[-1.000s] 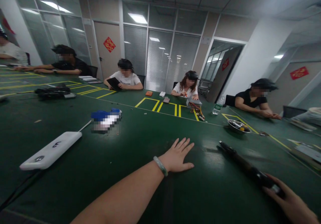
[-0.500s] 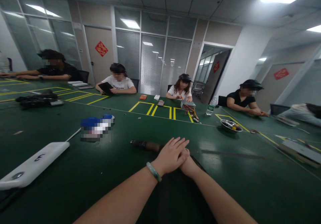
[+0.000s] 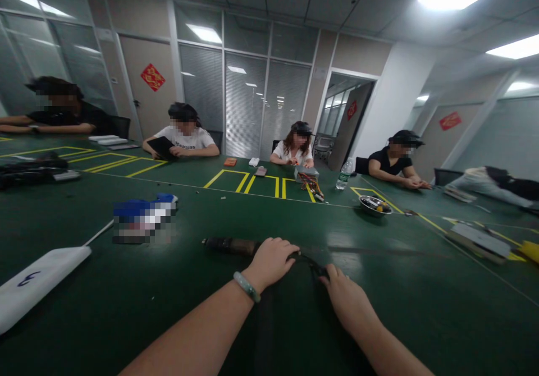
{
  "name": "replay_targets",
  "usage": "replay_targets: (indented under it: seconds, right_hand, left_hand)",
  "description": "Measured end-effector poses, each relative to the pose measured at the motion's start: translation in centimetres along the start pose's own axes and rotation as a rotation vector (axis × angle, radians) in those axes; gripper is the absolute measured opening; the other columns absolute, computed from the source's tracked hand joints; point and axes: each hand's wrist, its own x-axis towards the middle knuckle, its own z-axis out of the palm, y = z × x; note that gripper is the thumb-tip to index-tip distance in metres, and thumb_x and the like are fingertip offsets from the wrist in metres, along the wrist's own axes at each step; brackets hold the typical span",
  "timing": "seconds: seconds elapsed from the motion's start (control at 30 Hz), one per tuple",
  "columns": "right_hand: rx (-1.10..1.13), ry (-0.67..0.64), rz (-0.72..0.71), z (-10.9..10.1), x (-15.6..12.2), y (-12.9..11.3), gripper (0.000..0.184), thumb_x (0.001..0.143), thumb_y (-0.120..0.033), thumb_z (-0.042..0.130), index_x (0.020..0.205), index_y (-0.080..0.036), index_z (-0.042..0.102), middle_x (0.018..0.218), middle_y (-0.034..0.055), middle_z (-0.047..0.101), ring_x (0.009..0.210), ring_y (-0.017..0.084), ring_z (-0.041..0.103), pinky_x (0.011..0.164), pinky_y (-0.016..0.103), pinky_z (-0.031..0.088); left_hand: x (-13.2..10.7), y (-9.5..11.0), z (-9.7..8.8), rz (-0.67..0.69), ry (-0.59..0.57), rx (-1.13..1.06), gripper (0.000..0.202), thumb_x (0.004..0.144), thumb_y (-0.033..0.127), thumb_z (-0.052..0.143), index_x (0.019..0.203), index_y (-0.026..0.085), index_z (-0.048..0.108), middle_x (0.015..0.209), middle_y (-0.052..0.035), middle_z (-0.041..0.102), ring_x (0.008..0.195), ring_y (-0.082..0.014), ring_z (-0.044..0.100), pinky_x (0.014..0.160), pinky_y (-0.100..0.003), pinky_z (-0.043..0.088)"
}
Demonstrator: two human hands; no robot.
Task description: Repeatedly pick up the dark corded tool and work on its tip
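Observation:
A long dark cylindrical tool [image 3: 236,246], which looks like an electric screwdriver, lies across the green table with its narrow metal tip to the left. My left hand [image 3: 273,259], with a pale green bangle at its wrist, is closed over the tool's right end from above. From that end a black cord [image 3: 309,261] runs to the right. My right hand [image 3: 343,292] grips this cord between thumb and fingers, a short way from the left hand. The parts of the tool and cord under my fingers are hidden.
To the left are a white power strip [image 3: 46,280] and a blurred-out blue and white item [image 3: 145,219]. Farther off stand a metal bowl [image 3: 374,206] and a water bottle [image 3: 344,175]. Several people sit around the far side. Yellow tape [image 3: 227,171] marks the table.
My hands, one over the other before, have come apart. The right hand has moved right and now holds the cord, while the left has closed on the tool. The view has shifted slightly right.

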Motion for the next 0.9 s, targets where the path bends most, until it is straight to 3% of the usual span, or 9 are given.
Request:
replay_targets:
  seconds: [0.3,0.47,0.6,0.7,0.9]
  right_hand:
    - [0.296,-0.001,-0.132,-2.3,7.3,4.4,0.027,0.1,-0.04,0.038,0.107,-0.024,0.058,0.104,0.0035,0.063,0.093,0.02,0.06,0.078,0.03,0.042]
    - [0.287,0.087,-0.161,-2.1,6.9,4.6,0.027,0.097,-0.043,0.046,0.115,-0.027,0.059,0.114,0.0022,0.058,0.09,0.018,0.059,0.077,0.03,0.044]
    - [0.263,0.136,-0.271,-3.2,5.9,4.4,0.016,0.093,-0.034,0.054,0.103,-0.027,0.065,0.107,0.0006,0.058,0.095,0.017,0.056,0.082,0.029,0.042]
    - [0.254,0.16,-0.321,-4.0,6.0,3.4,0.012,0.092,-0.027,0.057,0.097,-0.023,0.067,0.102,0.0018,0.06,0.098,0.018,0.054,0.088,0.031,0.039]
    - [0.309,0.127,-0.294,-3.9,5.8,0.8,0.012,0.092,-0.028,0.058,0.096,-0.025,0.069,0.095,-0.0002,0.065,0.09,0.018,0.057,0.084,0.031,0.039]
  left_hand:
    - [0.1,0.3,-0.5,-0.044,-0.01,-0.034,0.026,0.09,0.025,0.052,0.115,0.027,0.059,0.107,-0.0014,0.065,0.099,-0.0207,0.058,0.087,-0.036,0.044]
    - [0.1,0.0,-0.8,-0.067,-0.02,-0.052,0.018,0.085,0.019,0.055,0.103,0.023,0.058,0.105,-0.002,0.062,0.097,-0.0196,0.058,0.086,-0.035,0.045]
    - [0.4,-0.1,-0.3,-0.07,-0.004,-0.025,0.011,0.084,0.017,0.057,0.094,0.022,0.058,0.097,-0.002,0.061,0.092,-0.0194,0.058,0.086,-0.035,0.043]
    - [0.5,-0.2,0.2,-0.069,0.028,-0.015,0.008,0.083,0.018,0.058,0.09,0.021,0.058,0.093,-0.0019,0.061,0.091,-0.0198,0.057,0.085,-0.035,0.042]
    - [0.6,-0.3,0.2,-0.073,0.012,-0.023,0.005,0.086,0.022,0.056,0.09,0.02,0.058,0.091,-0.0019,0.062,0.087,-0.0192,0.058,0.081,-0.034,0.043]
